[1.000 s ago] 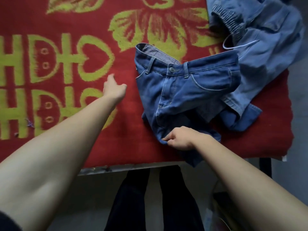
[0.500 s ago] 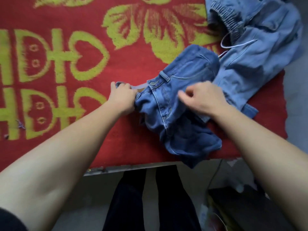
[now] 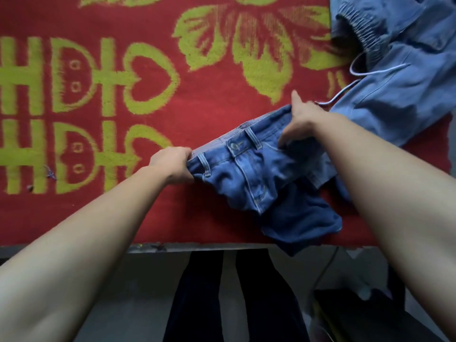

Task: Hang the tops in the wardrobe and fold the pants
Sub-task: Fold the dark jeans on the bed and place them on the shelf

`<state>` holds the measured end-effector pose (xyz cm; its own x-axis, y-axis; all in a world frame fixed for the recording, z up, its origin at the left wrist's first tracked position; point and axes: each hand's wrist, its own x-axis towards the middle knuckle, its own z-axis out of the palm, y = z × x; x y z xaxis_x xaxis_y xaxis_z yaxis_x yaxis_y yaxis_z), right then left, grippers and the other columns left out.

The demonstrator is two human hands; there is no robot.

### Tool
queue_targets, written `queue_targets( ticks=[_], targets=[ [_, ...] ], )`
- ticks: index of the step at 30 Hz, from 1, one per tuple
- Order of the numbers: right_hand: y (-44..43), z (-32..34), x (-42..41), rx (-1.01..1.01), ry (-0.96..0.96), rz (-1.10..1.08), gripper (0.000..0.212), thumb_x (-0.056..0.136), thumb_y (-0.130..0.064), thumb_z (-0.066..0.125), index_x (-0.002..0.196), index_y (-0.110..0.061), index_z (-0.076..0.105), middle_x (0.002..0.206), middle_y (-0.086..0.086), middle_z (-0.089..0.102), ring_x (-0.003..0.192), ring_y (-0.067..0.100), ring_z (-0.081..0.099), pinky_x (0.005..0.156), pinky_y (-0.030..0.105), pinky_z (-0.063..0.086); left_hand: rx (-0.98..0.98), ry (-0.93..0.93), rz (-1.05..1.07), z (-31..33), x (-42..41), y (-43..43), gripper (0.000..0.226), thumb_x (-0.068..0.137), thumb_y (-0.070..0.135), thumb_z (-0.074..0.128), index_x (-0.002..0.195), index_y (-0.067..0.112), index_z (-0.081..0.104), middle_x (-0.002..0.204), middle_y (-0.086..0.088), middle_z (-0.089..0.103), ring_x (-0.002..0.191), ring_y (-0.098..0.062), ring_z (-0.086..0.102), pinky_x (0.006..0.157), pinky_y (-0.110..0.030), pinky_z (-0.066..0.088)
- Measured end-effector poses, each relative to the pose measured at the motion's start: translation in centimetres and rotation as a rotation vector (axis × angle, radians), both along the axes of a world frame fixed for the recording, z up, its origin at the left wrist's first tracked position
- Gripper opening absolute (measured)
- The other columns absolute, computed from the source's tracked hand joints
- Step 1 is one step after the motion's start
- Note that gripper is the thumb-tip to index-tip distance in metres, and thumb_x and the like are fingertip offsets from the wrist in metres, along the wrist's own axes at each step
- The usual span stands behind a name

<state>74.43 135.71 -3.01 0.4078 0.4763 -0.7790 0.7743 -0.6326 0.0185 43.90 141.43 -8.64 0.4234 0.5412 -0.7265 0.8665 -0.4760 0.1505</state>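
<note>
A pair of dark blue jeans (image 3: 256,178) lies bunched near the front edge of the red blanket (image 3: 202,112), its legs crumpled and partly hanging over the edge. My left hand (image 3: 172,164) grips the left end of the waistband. My right hand (image 3: 299,122) grips the right end of the waistband, forefinger pointing away. The waistband is stretched between both hands, button facing up. A second, lighter blue pair of pants (image 3: 399,67) with an elastic waist and white drawstring lies in a heap at the far right.
The red blanket with yellow-green patterns covers the whole surface; its front edge (image 3: 172,245) runs across the lower middle. Below it are my dark trouser legs (image 3: 204,299), grey floor, and a dark object (image 3: 365,317) with a cable at the lower right.
My left hand went from the bare blanket to the waistband and took hold. My right hand left the crumpled legs and gripped the other end. The waistband is now pulled out straight.
</note>
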Motion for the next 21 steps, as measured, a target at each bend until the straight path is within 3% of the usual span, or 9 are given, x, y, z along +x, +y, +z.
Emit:
queue_targets(
  ticks=[2, 5, 7, 10, 13, 15, 18, 21],
  targets=[
    [-0.9, 0.5, 1.4, 0.031, 0.064, -0.076, 0.136, 0.042, -0.049, 0.095, 0.152, -0.013, 0.021, 0.146, 0.014, 0.046, 0.133, 0.031, 0.047, 0.109, 0.041, 0.042, 0.037, 0.002, -0.032, 0.3, -0.2, -0.2, 0.034, 0.070, 0.047, 0.073, 0.089, 0.022, 0.061, 0.094, -0.002, 0.065, 0.090, -0.027, 0.064, 0.066, -0.029, 0.045],
    [-1.8, 1.9, 3.4, 0.154, 0.237, -0.143, 0.088, 0.038, -0.052, 0.095, 0.115, -0.022, 0.065, 0.111, 0.000, 0.072, 0.105, 0.018, 0.067, 0.098, 0.037, 0.052, 0.140, -0.036, -0.030, 2.2, -0.3, 0.0, 0.039, 0.070, 0.055, 0.076, 0.080, 0.022, 0.059, 0.086, -0.001, 0.049, 0.086, -0.029, 0.062, 0.064, -0.030, 0.041],
    [-2.1, 4.0, 3.6, 0.216, 0.376, -0.120, 0.063, 0.045, -0.060, 0.091, 0.100, -0.034, 0.072, 0.093, -0.015, 0.075, 0.089, 0.001, 0.070, 0.090, 0.029, 0.055, 0.181, -0.048, -0.076, 4.6, -0.1, 0.8, 0.042, 0.067, 0.057, 0.079, 0.077, 0.023, 0.057, 0.083, 0.000, 0.044, 0.085, -0.030, 0.061, 0.062, -0.029, 0.037],
    [-1.7, 8.6, 3.0, 0.351, 0.412, -0.035, 0.052, 0.047, -0.076, 0.079, 0.090, -0.049, 0.069, 0.086, -0.030, 0.071, 0.081, -0.014, 0.065, 0.076, 0.015, 0.047, 0.247, -0.065, -0.178, 10.1, 0.1, 3.1, 0.046, 0.064, 0.061, 0.079, 0.073, 0.023, 0.055, 0.079, 0.003, 0.044, 0.084, -0.028, 0.061, 0.059, -0.029, 0.035],
    [-0.1, 14.9, 3.7, 0.545, 0.249, 0.013, 0.049, 0.055, -0.075, 0.078, 0.089, -0.041, 0.067, 0.085, -0.023, 0.070, 0.085, 0.000, 0.064, 0.076, 0.024, 0.049, 0.437, -0.062, -0.243, 17.9, 0.6, 5.9, 0.051, 0.063, 0.072, 0.071, 0.077, 0.023, 0.061, 0.078, 0.002, 0.053, 0.086, -0.026, 0.058, 0.062, -0.029, 0.039],
    [1.5, 20.3, 4.6, 0.704, 0.045, 0.019, 0.042, 0.060, -0.069, 0.075, 0.080, -0.035, 0.061, 0.080, -0.015, 0.064, 0.084, 0.011, 0.061, 0.070, 0.029, 0.046, 0.584, -0.070, -0.244, 24.4, 1.1, 7.8, 0.059, 0.056, 0.081, 0.065, 0.080, 0.027, 0.067, 0.078, 0.002, 0.060, 0.087, -0.025, 0.054, 0.064, -0.030, 0.033],
    [3.7, 30.4, 5.3, 0.954, -0.198, 0.032, 0.026, 0.071, -0.046, 0.070, 0.077, -0.026, 0.056, 0.090, 0.000, 0.063, 0.088, 0.029, 0.062, 0.068, 0.029, 0.038, 0.750, -0.193, -0.123, 35.8, 1.7, 10.5, 0.072, 0.047, 0.088, 0.050, 0.077, 0.025, 0.070, 0.074, -0.001, 0.059, 0.085, -0.027, 0.054, 0.066, -0.031, 0.043],
    [4.6, 41.1, 5.5, 1.109, -0.373, 0.241, 0.007, 0.075, -0.025, 0.067, 0.081, -0.021, 0.065, 0.095, 0.006, 0.059, 0.091, 0.035, 0.061, 0.075, 0.035, 0.044, 0.927, -0.322, -0.081, 47.1, 2.1, 11.3, 0.075, 0.058, 0.086, 0.043, 0.083, 0.021, 0.071, 0.082, -0.007, 0.061, 0.084, -0.034, 0.063, 0.066, -0.034, 0.045]
  ],
)
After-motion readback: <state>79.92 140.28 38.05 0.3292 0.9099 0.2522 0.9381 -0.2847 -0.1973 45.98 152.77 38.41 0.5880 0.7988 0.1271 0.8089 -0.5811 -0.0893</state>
